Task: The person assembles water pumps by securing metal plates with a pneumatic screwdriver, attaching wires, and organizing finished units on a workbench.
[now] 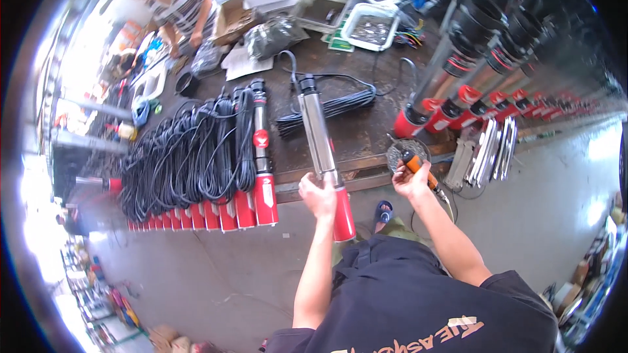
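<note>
A submersible pump (318, 134) with a silver tube, black top and red lower end lies across the table edge, its red end sticking out toward me. My left hand (318, 196) grips it where metal meets red. My right hand (412, 182) is closed around an orange and black electric screwdriver (420, 168). The screwdriver's black end is over a round dish (396, 151) of small parts at the table edge. A coiled black cable (340, 108) lies behind the pump. Whether it joins the pump is hard to make out.
Several finished-looking pumps with black cable bundles (190, 157) lie in a row at left. More pumps (451, 85) stand at right beside metal strips (484, 150). Farther back are a white tray of parts (371, 26), a cardboard box (232, 19) and another person (180, 6).
</note>
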`<action>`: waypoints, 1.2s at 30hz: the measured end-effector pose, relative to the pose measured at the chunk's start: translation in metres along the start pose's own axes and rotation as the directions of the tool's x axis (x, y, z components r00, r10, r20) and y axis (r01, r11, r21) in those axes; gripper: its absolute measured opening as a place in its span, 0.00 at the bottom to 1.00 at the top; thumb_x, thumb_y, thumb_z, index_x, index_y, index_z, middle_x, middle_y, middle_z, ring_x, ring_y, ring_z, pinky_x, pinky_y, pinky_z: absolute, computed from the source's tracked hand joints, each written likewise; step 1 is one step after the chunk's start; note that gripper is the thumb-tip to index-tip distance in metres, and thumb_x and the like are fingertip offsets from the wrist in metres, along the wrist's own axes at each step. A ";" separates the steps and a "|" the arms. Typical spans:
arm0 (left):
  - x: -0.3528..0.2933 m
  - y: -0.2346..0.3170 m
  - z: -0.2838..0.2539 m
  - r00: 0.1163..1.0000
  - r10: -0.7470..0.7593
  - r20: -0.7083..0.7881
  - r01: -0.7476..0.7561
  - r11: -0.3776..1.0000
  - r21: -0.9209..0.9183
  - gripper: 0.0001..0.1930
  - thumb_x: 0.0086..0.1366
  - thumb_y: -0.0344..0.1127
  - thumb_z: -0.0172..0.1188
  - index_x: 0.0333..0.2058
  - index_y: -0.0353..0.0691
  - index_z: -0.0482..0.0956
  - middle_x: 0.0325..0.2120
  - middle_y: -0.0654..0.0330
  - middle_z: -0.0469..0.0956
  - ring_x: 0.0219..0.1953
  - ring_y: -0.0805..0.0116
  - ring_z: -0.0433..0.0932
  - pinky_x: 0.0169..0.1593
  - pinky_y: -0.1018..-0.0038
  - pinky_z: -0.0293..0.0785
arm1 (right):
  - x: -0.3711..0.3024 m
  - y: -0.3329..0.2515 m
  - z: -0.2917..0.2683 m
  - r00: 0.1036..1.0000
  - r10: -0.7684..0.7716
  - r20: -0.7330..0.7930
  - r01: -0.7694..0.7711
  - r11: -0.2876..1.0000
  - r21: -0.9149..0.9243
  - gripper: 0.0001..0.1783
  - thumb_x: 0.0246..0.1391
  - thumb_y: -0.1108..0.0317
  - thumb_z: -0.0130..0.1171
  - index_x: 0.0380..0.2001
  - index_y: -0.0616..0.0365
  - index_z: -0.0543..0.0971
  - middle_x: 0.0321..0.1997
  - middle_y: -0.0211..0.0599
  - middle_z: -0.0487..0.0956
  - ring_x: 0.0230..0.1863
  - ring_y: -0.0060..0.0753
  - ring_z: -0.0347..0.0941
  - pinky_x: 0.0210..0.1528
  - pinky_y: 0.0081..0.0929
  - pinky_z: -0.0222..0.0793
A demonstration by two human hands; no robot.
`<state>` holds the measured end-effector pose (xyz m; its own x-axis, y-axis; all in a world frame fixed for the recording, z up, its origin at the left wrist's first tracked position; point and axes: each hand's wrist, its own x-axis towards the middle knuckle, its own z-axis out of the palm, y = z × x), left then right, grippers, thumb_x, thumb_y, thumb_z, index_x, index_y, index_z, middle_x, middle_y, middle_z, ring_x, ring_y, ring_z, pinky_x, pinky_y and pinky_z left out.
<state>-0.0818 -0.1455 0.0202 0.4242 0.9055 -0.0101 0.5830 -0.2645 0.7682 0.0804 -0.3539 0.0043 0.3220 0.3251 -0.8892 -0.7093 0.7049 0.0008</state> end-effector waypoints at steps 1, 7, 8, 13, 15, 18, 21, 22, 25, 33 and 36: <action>0.001 0.006 0.002 1.000 0.026 -0.001 -0.026 0.997 0.071 0.38 0.54 0.48 0.74 0.55 0.29 0.69 0.50 0.44 0.73 0.55 0.48 0.71 0.59 0.56 0.67 | 0.003 -0.004 0.009 0.999 0.031 -0.020 -0.031 0.999 -0.010 0.43 0.54 0.23 0.44 0.31 0.59 0.80 0.23 0.32 0.79 0.21 0.26 0.71 0.22 0.22 0.67; 0.016 0.015 -0.014 0.979 -0.176 0.100 0.132 0.928 0.347 0.53 0.47 0.48 0.79 0.65 0.33 0.56 0.55 0.41 0.69 0.60 0.44 0.68 0.64 0.53 0.64 | -0.010 0.068 0.108 0.928 -0.073 0.367 0.335 0.599 -0.727 0.09 0.56 0.61 0.55 0.35 0.51 0.80 0.24 0.23 0.77 0.26 0.20 0.73 0.27 0.22 0.68; 0.017 0.014 -0.018 0.971 -0.210 0.115 0.160 0.927 0.339 0.52 0.47 0.47 0.79 0.65 0.34 0.56 0.55 0.41 0.70 0.60 0.44 0.68 0.63 0.53 0.65 | -0.020 0.093 0.137 0.843 -0.154 0.515 0.537 0.252 -0.805 0.09 0.55 0.64 0.57 0.38 0.53 0.81 0.24 0.25 0.77 0.28 0.22 0.76 0.31 0.23 0.71; 0.024 0.013 -0.006 0.950 -0.207 0.232 0.133 0.946 0.296 0.51 0.49 0.45 0.75 0.66 0.33 0.55 0.49 0.41 0.72 0.53 0.43 0.75 0.58 0.54 0.72 | 0.080 0.091 0.213 0.342 0.293 0.893 0.055 -0.955 0.292 0.46 0.37 0.69 0.70 0.63 0.63 0.65 0.65 0.50 0.68 0.63 0.50 0.66 0.65 0.47 0.62; 0.034 0.010 -0.008 0.943 -0.221 0.249 0.152 0.951 0.271 0.48 0.46 0.46 0.77 0.60 0.33 0.58 0.50 0.41 0.72 0.55 0.43 0.74 0.58 0.54 0.73 | 0.125 0.079 0.235 0.445 0.383 0.809 0.053 -0.913 0.403 0.59 0.27 0.66 0.77 0.67 0.60 0.59 0.65 0.53 0.65 0.65 0.55 0.64 0.67 0.47 0.61; 0.045 0.006 -0.021 0.899 -0.286 0.331 0.198 0.941 0.274 0.46 0.43 0.46 0.78 0.55 0.35 0.60 0.51 0.41 0.72 0.56 0.42 0.74 0.57 0.53 0.75 | 0.123 0.084 0.254 0.659 0.356 0.662 0.070 -0.906 0.418 0.50 0.26 0.62 0.78 0.59 0.58 0.71 0.56 0.49 0.72 0.62 0.51 0.67 0.64 0.47 0.66; 0.077 0.011 -0.034 0.918 -0.274 0.286 0.204 0.946 0.251 0.45 0.43 0.43 0.77 0.55 0.34 0.59 0.50 0.41 0.72 0.54 0.42 0.75 0.58 0.55 0.75 | 0.099 0.078 0.298 0.553 0.371 0.746 -0.125 -0.849 0.514 0.32 0.31 0.59 0.76 0.45 0.56 0.81 0.52 0.47 0.75 0.60 0.47 0.68 0.63 0.42 0.65; 0.086 0.007 -0.040 0.927 -0.282 0.246 0.219 0.942 0.256 0.45 0.43 0.42 0.76 0.55 0.34 0.59 0.51 0.40 0.72 0.54 0.42 0.76 0.58 0.56 0.75 | 0.068 0.091 0.315 0.495 0.438 0.750 -0.131 -0.816 0.563 0.21 0.36 0.65 0.69 0.38 0.56 0.83 0.52 0.48 0.75 0.58 0.47 0.69 0.59 0.39 0.65; 0.124 0.016 -0.035 0.936 -0.261 0.238 0.183 0.935 0.305 0.44 0.45 0.42 0.74 0.56 0.34 0.59 0.51 0.41 0.72 0.55 0.44 0.76 0.57 0.57 0.76 | 0.018 0.072 0.367 0.321 0.509 0.799 -0.309 -0.741 0.596 0.10 0.44 0.65 0.63 0.33 0.51 0.84 0.43 0.36 0.81 0.51 0.37 0.75 0.56 0.36 0.67; 0.156 0.012 -0.037 0.944 -0.272 0.187 0.134 0.834 0.535 0.36 0.52 0.45 0.72 0.54 0.37 0.64 0.52 0.46 0.72 0.53 0.49 0.76 0.54 0.60 0.76 | -0.210 0.105 0.337 0.141 0.118 0.983 0.154 -0.984 0.096 0.23 0.34 0.69 0.64 0.41 0.55 0.82 0.42 0.45 0.83 0.48 0.48 0.80 0.53 0.41 0.73; 0.151 -0.021 0.005 0.988 -0.041 -0.150 0.122 0.802 0.585 0.24 0.63 0.40 0.60 0.54 0.37 0.68 0.52 0.49 0.71 0.54 0.52 0.73 0.53 0.59 0.73 | -0.219 0.097 0.299 0.329 0.030 0.944 0.728 -0.645 -0.233 0.30 0.30 0.76 0.61 0.47 0.63 0.79 0.40 0.42 0.83 0.43 0.40 0.81 0.49 0.31 0.74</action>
<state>-0.0263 -0.0053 -0.0006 0.2913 0.9551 0.0542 0.9247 -0.2957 0.2399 0.1288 -0.1687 0.3358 0.6763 0.7233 0.1394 0.5456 -0.3647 -0.7546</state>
